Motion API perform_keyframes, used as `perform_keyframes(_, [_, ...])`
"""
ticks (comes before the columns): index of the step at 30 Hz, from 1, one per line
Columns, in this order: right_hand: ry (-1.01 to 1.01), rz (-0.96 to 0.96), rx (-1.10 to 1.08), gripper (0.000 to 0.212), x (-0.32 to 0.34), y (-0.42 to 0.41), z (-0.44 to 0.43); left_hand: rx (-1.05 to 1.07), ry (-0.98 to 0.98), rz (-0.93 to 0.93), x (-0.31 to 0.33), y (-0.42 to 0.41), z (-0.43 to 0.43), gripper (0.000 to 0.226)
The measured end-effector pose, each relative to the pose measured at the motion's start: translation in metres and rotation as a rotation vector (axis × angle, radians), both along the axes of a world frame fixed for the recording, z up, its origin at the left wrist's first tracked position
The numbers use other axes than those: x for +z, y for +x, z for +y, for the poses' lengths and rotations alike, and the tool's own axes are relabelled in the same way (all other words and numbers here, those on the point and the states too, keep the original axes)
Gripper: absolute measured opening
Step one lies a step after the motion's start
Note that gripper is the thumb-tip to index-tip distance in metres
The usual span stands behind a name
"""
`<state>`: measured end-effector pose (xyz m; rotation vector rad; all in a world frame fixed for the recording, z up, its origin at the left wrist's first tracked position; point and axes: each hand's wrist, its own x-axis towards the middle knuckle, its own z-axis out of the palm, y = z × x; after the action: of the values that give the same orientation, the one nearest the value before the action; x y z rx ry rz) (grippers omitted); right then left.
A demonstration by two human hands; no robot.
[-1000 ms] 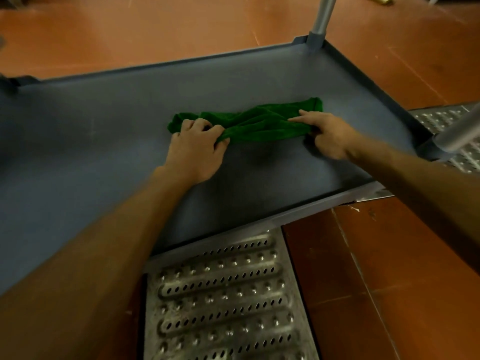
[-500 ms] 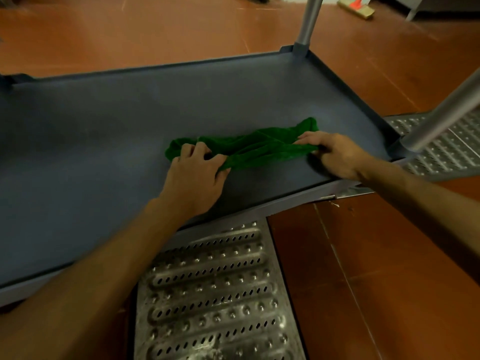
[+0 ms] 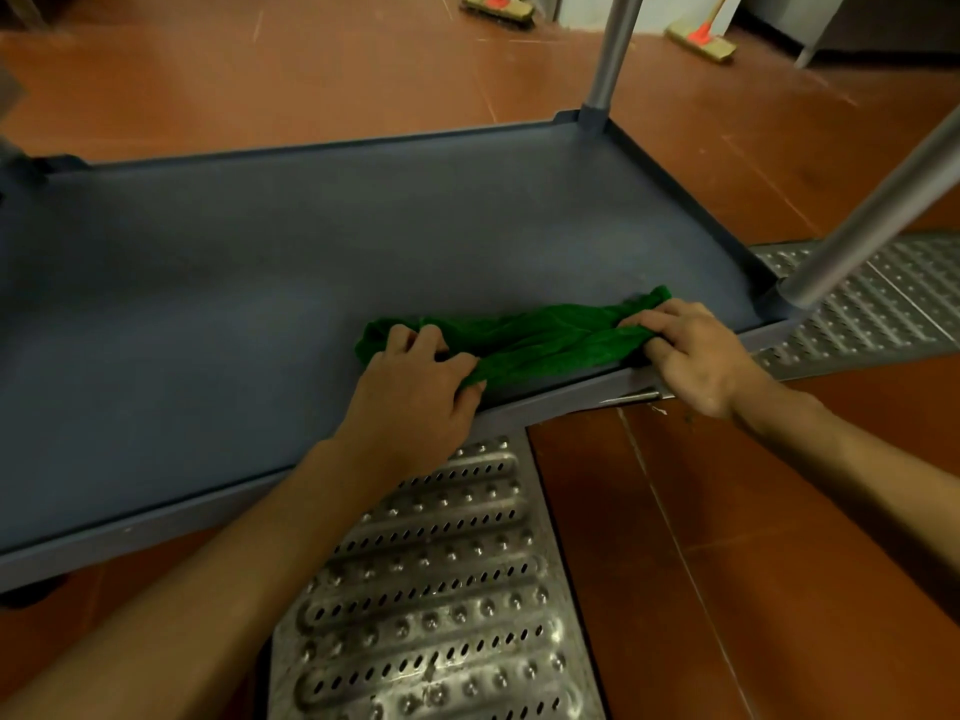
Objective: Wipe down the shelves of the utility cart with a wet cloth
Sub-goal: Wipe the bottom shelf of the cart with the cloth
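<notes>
Cloth (image 3: 540, 340) gripped between left hand (image 3: 415, 392), right hand (image 3: 693, 353)

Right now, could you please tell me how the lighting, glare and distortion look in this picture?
Head view: dim, warm light; the shelf looks matte, no glare; the grate shows small bright glints; the posts splay outward from wide-angle distortion; the cloth is fairly sharp.

green cloth (image 3: 540, 337), grey-blue shelf (image 3: 311, 262) — red-brown floor (image 3: 753, 537)
</notes>
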<state>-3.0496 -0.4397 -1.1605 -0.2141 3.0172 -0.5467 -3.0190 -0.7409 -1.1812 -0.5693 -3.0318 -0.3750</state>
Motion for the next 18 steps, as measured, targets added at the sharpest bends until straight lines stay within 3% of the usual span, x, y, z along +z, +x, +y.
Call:
perform_keyframes(7, [-0.003, 0.078, -0.138, 0.054, 0.000, 0.003, -0.026, 0.029, 0.046, -0.024, 0.006, 0.017, 0.000, 0.067])
perform_keyframes(10, [-0.021, 0.062, -0.128, 0.050, 0.005, 0.010, -0.036, 0.048, 0.065, -0.013, 0.004, 0.028, -0.007, 0.057])
perform_keyframes(13, [-0.014, 0.052, -0.092, 0.060, 0.007, 0.019, -0.048, 0.078, 0.090, 0.006, 0.000, 0.042, -0.017, 0.048])
perform_keyframes(18, [0.017, 0.072, -0.065, 0.057, 0.002, 0.027, -0.071, 0.107, 0.086, -0.023, 0.004, 0.057, -0.040, 0.055])
